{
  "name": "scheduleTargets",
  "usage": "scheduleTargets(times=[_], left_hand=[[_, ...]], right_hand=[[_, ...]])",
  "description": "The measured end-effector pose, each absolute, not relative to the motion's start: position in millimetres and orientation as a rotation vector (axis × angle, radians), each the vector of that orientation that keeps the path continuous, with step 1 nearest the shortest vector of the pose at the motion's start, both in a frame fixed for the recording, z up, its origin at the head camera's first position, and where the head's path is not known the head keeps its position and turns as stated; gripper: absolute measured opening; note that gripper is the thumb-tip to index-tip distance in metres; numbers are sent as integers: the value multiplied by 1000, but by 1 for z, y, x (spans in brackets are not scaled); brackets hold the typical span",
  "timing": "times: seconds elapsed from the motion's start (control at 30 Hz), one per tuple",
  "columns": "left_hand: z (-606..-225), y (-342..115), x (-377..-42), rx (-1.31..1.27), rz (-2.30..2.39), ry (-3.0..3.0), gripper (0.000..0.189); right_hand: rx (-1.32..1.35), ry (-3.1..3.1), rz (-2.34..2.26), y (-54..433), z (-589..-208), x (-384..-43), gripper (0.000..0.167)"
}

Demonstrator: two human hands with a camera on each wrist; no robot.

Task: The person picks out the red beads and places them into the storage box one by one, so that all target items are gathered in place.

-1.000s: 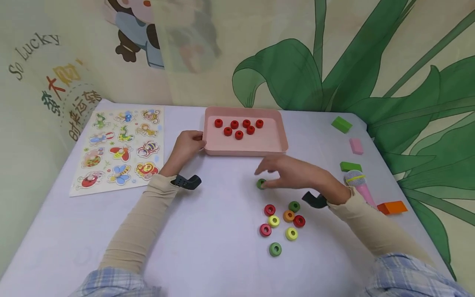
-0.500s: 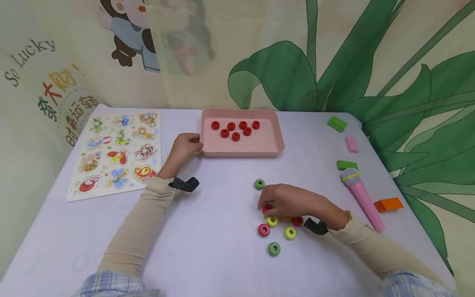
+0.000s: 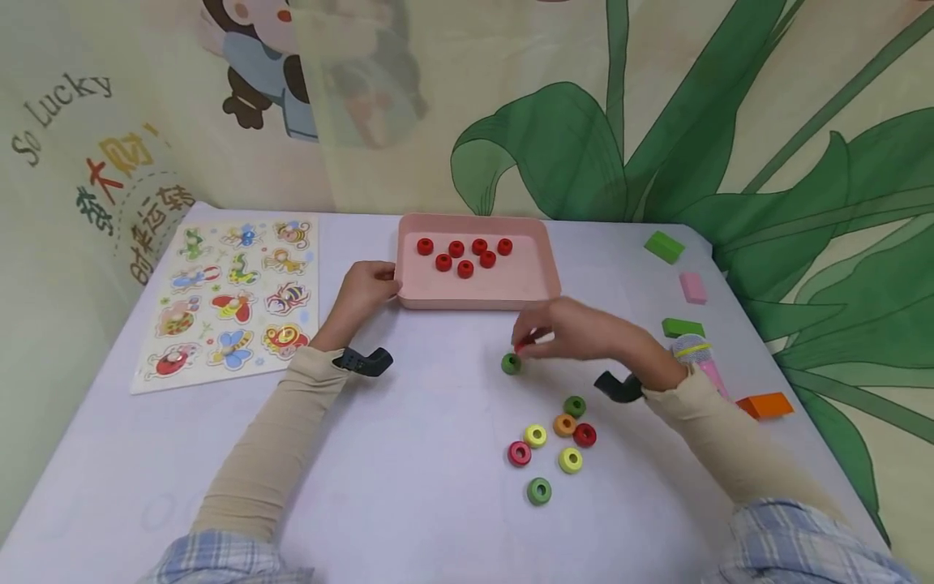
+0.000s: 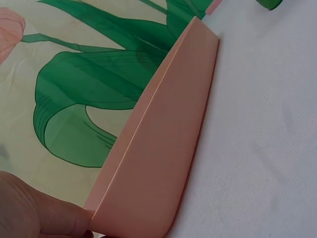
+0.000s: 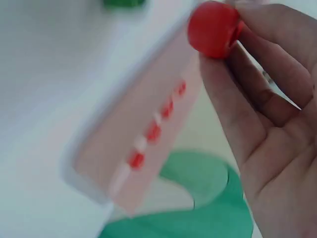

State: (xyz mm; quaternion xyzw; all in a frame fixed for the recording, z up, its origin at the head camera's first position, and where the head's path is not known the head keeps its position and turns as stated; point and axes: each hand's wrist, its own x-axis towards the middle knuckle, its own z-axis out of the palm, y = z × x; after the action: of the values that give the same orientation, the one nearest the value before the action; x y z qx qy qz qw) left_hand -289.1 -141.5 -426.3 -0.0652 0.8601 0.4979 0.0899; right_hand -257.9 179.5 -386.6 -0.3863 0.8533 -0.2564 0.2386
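My right hand [image 3: 572, 328] pinches a red bead [image 5: 214, 29] between thumb and fingertips, raised just in front of the pink tray [image 3: 477, 305]. In the head view the bead is mostly hidden by the fingers. Right below the fingertips a green bead [image 3: 511, 363] lies on the table. Several red beads [image 3: 465, 268] sit inside the tray. At the tray's left side, my left hand [image 3: 365, 292] grips the edge; the left wrist view has a finger [image 4: 64, 218] against the corner of the tray wall [image 4: 158, 134].
Loose beads lie nearer the front: yellow [image 3: 571, 461], orange [image 3: 565, 425], red [image 3: 584, 435] and green [image 3: 539, 491]. An insect sticker sheet [image 3: 233, 300] lies at left. Along the right are green [image 3: 664, 247], pink [image 3: 693, 288] and orange blocks [image 3: 766, 405], plus a pink toy microphone [image 3: 696, 353].
My right hand went from over the green bead down to the loose group, took a red bead there and lifted it back toward the tray. The left hand stayed at the tray.
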Motion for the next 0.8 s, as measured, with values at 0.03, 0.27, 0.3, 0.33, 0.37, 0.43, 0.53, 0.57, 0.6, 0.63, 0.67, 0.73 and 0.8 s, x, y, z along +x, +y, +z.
scheduleTargets(times=[0.03,0.27,0.3,0.33,0.37,0.43,0.53,0.57,0.6,0.63,0.67,0.73,0.8], left_hand=[[-426,-142,-289,-196,1484,2557,42],[-424,-141,-286,-182,1487,2578,41],[-424,-142,-286,-181,1490,2579,41],[-424,-142,-286,-181,1490,2582,41],[-424,-141,-286,-186,1492,2585,41],[-425,-142,-286,-194,1497,2570,41],[-427,-143,-288,-198,1497,2561,42],[-427,-143,-288,-201,1499,2556,42],[-427,-143,-288,-196,1497,2555,42],[-427,-142,-287,-199,1498,2553,42],[-426,-142,-287,-199,1495,2551,42],[-425,-142,-286,-206,1494,2549,42],[-424,-142,-286,-205,1490,2550,42]], right_hand=[[-1050,2368,-726,179,-382,-270,18],[-864,2552,-754,166,-373,-353,18],[-833,2559,-745,163,-376,-363,18],[-804,2562,-730,159,-379,-371,18],[-778,2563,-713,156,-383,-378,18],[-739,2553,-677,149,-391,-388,18],[-705,2544,-629,140,-400,-396,17],[-702,2546,-618,139,-402,-397,17],[-690,2549,-612,137,-403,-399,17],[-682,2550,-606,136,-405,-401,16],[-672,2552,-603,136,-407,-403,16],[-645,2551,-606,136,-408,-405,15],[-623,2545,-612,136,-410,-407,14]])
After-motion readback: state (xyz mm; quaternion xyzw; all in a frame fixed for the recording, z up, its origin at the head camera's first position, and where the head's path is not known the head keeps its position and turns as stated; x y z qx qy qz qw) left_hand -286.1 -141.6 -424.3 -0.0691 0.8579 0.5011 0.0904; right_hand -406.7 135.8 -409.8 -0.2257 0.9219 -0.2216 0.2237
